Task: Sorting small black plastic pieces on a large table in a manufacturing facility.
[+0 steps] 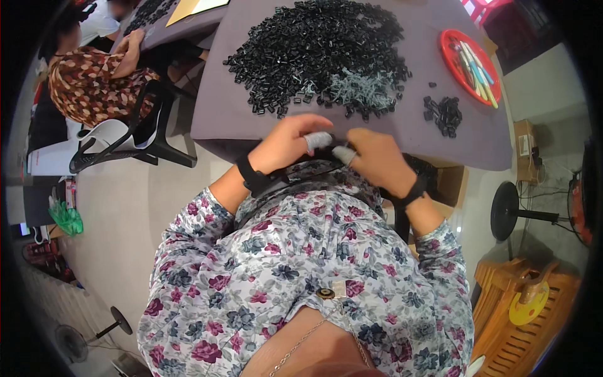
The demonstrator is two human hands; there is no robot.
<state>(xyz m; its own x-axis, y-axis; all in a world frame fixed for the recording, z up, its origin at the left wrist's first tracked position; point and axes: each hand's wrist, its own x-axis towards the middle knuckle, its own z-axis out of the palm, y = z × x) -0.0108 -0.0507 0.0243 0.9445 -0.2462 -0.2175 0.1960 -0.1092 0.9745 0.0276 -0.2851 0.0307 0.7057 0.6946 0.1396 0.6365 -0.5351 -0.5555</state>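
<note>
My left hand [290, 142] and my right hand [380, 158] meet just off the table's front edge, their thumbs in grey wraps pointing toward each other. A small dark piece [339, 139] shows between the thumb tips, apparently at the left hand's fingers. The right fingers are curled in, slightly blurred, and whatever they grip is hidden. Beyond the hands lies a big heap of small black plastic pieces [301, 53]. At its near right side rests a pile of grey screw-like parts [361, 90]. A smaller group of black pieces [443, 115] sits to the right.
A red basket [447, 47] with pen-like sticks stands at the table's [251, 129] right side. To the left, a person in a patterned top [94, 81] sits by a black chair [157, 135]. A standing fan [505, 210] and a wooden-coloured slatted chair [502, 327] are at the right.
</note>
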